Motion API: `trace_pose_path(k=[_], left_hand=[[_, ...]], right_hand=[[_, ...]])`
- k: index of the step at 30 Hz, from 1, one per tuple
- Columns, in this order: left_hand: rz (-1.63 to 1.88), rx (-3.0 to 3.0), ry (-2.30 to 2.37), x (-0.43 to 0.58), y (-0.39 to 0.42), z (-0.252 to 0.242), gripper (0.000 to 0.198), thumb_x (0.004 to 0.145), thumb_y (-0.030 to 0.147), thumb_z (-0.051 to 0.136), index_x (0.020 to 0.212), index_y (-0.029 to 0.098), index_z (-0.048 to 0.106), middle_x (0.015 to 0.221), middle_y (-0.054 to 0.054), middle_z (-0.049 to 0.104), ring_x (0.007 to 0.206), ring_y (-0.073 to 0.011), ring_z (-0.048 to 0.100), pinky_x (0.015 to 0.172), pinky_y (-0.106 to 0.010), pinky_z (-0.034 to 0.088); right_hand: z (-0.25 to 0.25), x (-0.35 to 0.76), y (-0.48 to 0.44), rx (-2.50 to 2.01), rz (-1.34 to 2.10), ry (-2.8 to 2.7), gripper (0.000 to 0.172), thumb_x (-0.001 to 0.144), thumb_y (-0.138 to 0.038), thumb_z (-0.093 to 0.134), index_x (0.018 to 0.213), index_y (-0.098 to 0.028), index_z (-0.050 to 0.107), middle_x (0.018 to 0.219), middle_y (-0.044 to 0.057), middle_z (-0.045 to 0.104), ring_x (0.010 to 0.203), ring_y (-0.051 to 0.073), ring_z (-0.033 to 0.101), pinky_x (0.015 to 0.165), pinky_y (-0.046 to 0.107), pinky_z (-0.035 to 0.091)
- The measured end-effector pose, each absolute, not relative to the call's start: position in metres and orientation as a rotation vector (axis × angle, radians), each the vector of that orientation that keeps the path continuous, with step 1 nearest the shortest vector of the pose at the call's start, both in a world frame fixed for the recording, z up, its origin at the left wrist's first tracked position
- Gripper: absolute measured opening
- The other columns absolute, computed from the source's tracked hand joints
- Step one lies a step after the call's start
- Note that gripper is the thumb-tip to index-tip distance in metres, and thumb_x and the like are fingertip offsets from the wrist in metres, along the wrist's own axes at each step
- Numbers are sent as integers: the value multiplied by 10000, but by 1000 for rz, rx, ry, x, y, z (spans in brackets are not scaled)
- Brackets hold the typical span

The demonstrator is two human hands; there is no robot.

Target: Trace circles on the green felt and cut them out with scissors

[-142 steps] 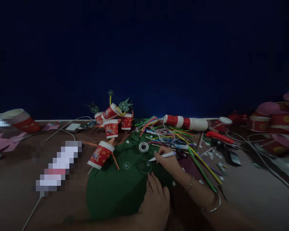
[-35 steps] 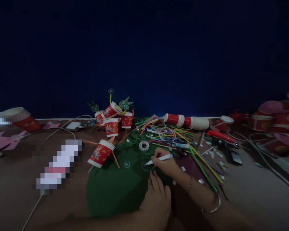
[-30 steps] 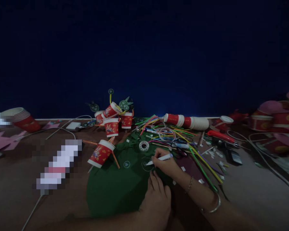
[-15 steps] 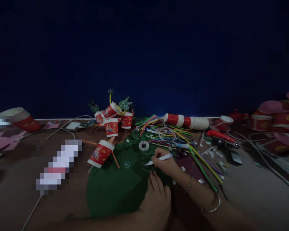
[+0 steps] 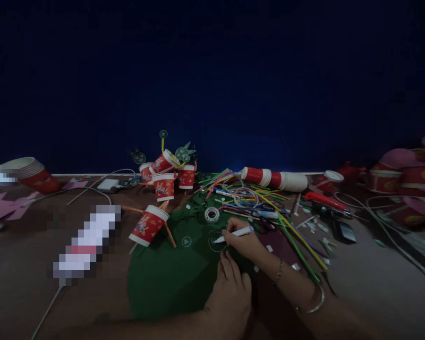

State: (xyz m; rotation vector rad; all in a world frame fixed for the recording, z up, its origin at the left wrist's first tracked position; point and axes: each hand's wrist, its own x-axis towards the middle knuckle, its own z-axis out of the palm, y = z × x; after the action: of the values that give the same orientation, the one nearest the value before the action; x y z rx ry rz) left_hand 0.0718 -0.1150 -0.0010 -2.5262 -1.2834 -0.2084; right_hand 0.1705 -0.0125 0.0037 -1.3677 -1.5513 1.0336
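Note:
My right hand [image 5: 241,239] grips a white marker [image 5: 235,233] with a pale purple end, its tip touching a pale circle drawing [image 5: 216,248] on the green sheet [image 5: 163,283]. Just below the drawing, my left hand [image 5: 232,285] lies flat on the sheet with its fingers stretched out. A smaller finished-looking circle with a mark inside [image 5: 186,242] is to the left. Above the pen rests a white tape roll [image 5: 211,215]. A tilted red paper cup [image 5: 148,226] with orange stick-like limbs leans at the sheet's upper left edge.
Red paper cups [image 5: 163,186] are stacked into a figure behind. Colourful sticks [image 5: 297,236], scissors [image 5: 267,215] and white scraps lie to the right. A row of nested cups [image 5: 283,180] lies at the back. A pixelated power strip [image 5: 87,245] and cables occupy the left.
Almost nothing differs. The marker tip stays at the drawing's centre, and my left hand remains in place on the sheet.

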Motion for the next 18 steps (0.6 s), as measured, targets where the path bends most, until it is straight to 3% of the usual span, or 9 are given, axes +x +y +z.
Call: trace_pose_path(k=[6,18], left_hand=[[-206,-2507,-1283,72,-114,-2,228,746,275,549,836,83,632,1087,-263,623,1052,-355,571,830,-481,455],[-215,-2517,-1282,72,-114,0,255,750,285,552,823,52,627,1084,-313,601,1052,-384,565,832,-497,453]], right_hand=[[4,171,-12,-1372,1064,-1521,164,670,-222,549,558,-202,431,451,-66,465,442,91,410,434,194,294],[5,171,-13,-1366,1084,-1540,173,684,-241,557,570,-202,432,464,-62,465,453,95,416,441,199,300]])
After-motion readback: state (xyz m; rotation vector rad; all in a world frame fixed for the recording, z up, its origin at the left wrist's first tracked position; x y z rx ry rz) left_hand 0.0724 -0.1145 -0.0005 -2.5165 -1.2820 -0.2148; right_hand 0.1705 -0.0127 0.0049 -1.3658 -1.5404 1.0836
